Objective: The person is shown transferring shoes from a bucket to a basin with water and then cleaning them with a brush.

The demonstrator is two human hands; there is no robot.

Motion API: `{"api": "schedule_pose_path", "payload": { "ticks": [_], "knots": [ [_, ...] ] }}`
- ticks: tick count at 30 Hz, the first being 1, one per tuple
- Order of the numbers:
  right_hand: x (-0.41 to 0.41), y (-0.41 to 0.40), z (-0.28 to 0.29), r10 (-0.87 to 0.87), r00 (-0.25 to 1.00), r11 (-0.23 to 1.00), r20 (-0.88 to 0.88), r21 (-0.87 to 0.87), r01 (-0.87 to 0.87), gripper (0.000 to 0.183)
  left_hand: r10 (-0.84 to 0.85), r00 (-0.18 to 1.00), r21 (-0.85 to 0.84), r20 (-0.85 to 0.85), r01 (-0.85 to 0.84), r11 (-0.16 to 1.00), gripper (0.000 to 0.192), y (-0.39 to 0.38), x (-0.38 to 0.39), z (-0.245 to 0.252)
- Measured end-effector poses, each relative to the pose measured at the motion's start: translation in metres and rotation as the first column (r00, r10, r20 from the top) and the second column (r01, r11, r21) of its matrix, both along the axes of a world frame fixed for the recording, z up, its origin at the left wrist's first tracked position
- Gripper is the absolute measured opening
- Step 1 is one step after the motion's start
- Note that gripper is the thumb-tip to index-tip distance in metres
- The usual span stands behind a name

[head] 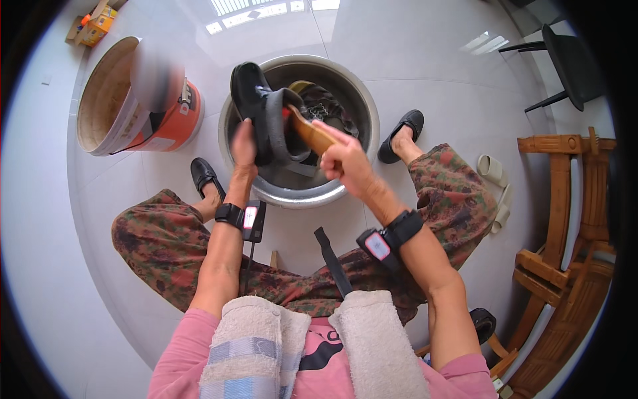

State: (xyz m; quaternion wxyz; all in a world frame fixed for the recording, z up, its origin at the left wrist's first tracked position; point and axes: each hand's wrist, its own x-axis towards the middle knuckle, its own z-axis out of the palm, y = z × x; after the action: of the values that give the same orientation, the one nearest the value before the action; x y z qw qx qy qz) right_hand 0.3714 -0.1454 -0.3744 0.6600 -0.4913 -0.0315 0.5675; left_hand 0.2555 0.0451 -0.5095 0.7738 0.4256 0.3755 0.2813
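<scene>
A black boot (249,95) with a grey lining is tilted over a round metal basin (371,119), its toe pointing away from me. My left hand (244,147), slightly blurred, grips the boot's side. My right hand (344,159) is closed around the wooden handle of a brush (311,130). The brush's far end reaches the boot's opening, where a bit of red shows; its bristles are hidden. Beneath the boot, the basin holds a patterned dark shoe (324,102) or similar footwear, partly covered.
An orange and white bucket (187,117) lies left of the basin, partly hidden by a blurred patch. A yellow carton (99,25) sits behind it. On the right are a black chair (570,70), pale slippers (493,172) and wooden furniture (556,209). My feet flank the basin.
</scene>
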Motion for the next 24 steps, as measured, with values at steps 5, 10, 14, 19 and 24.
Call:
{"api": "schedule_pose_path", "payload": {
  "ticks": [5, 10, 14, 19, 24],
  "knots": [
    [0.033, 0.011, 0.018, 0.173, 0.961, 0.982, 0.216, 0.043, -0.186, 0.067, -0.075, 0.987, -0.06, 0.144, 0.085, 0.995, 0.052, 0.005, 0.011, 0.023],
    [0.062, 0.005, 0.037, 0.405, 0.704, 0.905, 0.584, -0.146, -0.399, 0.062, -0.098, 0.944, -0.122, 0.316, 0.143, 0.982, 0.043, 0.016, 0.005, 0.045],
    [0.064, 0.02, 0.029, 0.392, 0.481, 0.875, 0.784, -0.158, -0.457, 0.055, 0.049, 0.892, -0.405, 0.449, 0.154, 0.901, 0.058, 0.035, -0.001, 0.024],
    [0.048, 0.038, 0.026, 0.294, 0.192, 0.94, 0.936, -0.247, -0.234, 0.041, 0.216, 0.888, -0.535, 0.406, 0.04, 0.844, 0.045, 0.018, -0.002, -0.019],
    [0.041, 0.04, 0.042, 0.354, -0.024, 0.904, 0.935, -0.348, -0.248, 0.04, 0.365, 0.831, -0.541, 0.419, -0.094, 0.836, 0.039, -0.01, -0.009, -0.034]
  ]
}}
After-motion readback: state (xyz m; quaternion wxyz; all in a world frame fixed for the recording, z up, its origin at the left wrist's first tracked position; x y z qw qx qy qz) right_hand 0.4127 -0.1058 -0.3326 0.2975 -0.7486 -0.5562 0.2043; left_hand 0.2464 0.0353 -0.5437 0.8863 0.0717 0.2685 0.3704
